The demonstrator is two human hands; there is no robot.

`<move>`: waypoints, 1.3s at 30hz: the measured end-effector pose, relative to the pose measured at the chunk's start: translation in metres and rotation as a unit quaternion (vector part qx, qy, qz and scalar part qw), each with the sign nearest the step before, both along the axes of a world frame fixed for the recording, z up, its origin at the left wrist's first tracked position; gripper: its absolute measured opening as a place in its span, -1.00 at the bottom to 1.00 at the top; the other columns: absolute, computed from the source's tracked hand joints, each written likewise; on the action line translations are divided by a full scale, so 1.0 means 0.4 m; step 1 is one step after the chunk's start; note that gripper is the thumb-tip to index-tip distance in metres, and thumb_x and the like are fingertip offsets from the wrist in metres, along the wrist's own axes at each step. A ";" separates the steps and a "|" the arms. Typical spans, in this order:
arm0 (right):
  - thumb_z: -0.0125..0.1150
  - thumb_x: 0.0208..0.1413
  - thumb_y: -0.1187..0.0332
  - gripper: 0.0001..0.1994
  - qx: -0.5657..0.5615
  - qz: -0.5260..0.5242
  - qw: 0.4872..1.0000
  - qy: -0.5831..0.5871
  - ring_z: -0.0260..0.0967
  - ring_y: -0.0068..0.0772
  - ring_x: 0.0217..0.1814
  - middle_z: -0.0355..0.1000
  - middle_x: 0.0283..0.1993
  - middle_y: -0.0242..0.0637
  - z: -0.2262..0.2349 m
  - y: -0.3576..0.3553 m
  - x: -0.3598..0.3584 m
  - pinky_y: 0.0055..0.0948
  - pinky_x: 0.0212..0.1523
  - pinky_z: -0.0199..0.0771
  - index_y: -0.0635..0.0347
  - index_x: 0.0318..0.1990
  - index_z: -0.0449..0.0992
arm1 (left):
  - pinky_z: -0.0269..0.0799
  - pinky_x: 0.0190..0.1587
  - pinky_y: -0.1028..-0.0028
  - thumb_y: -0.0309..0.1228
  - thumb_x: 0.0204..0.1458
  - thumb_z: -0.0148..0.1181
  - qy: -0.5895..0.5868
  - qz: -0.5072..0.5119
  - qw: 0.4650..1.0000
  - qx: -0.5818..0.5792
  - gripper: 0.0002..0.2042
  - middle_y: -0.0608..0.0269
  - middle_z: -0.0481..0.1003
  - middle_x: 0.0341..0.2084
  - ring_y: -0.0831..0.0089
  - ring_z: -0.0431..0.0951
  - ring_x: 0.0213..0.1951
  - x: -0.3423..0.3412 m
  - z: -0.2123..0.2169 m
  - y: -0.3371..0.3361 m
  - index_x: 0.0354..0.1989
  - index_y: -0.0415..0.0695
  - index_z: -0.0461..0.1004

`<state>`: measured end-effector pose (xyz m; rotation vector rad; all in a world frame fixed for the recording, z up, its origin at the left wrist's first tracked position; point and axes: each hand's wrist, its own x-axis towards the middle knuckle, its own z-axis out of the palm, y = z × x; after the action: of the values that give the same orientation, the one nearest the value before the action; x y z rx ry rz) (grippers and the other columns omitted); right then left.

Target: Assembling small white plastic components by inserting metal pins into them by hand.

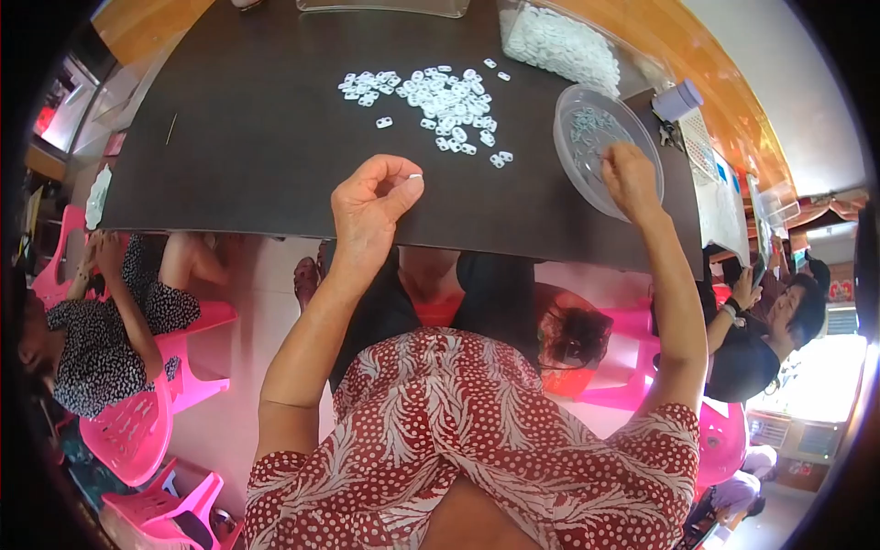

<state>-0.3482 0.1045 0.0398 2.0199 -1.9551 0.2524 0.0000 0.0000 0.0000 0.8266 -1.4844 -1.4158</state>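
Observation:
My left hand (371, 206) is raised over the near part of the dark table, thumb and forefinger pinched. A small white plastic piece (416, 177) shows between their tips. Beyond it lies a loose pile of small white two-holed plastic pieces (449, 96), with a few strays around it. On the right, my right hand (631, 179) reaches over the rim into a round clear plastic tub (566, 151). Many thin, small metal pieces (591, 126) lie inside. Its fingers are closed together near them; whatever is in them is too small to make out.
A clear box (561, 50) full of white pieces stands at the far right. Beside the tub are a lilac-capped container (677, 99) and keys (669, 136). A thin stick (171, 128) lies at left. People sit on pink chairs (128, 435) at both sides.

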 end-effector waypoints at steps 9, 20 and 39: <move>0.22 -0.04 0.55 -0.91 0.020 0.056 0.837 -0.544 0.26 -0.77 -0.37 0.39 -0.41 -0.53 0.041 -0.033 0.344 -0.70 -0.37 0.27 0.21 -0.34 0.48 | 0.27 -0.48 0.68 -0.48 -0.01 0.21 0.131 -0.085 0.962 0.224 -0.88 0.33 0.47 -0.54 0.65 0.40 -0.54 0.015 0.037 0.060 -0.33 -0.25 0.48; 0.24 -0.05 0.56 -0.86 0.116 0.092 0.776 -0.613 0.32 -0.72 -0.32 0.42 -0.35 -0.44 0.013 -0.073 0.497 -0.68 -0.28 0.33 0.30 -0.30 0.47 | 0.29 -0.47 0.70 -0.46 0.04 0.18 0.107 -0.050 0.975 0.189 -0.89 0.33 0.49 -0.49 0.67 0.41 -0.51 0.036 0.043 0.087 -0.31 -0.23 0.48; 0.23 -0.06 0.54 -0.91 0.083 0.085 0.737 -0.665 0.26 -0.78 -0.47 0.39 -0.48 -0.48 0.014 -0.075 0.548 -0.72 -0.45 0.30 0.29 -0.37 0.46 | 0.28 -0.49 0.71 -0.50 0.01 0.20 0.102 0.022 0.992 0.066 -0.91 0.36 0.47 -0.52 0.68 0.38 -0.53 0.036 0.016 0.112 -0.35 -0.27 0.49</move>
<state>-0.1288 0.0744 0.0454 2.3160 -2.4209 2.1364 0.0145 0.0448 0.0065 0.7649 -1.2221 -1.5301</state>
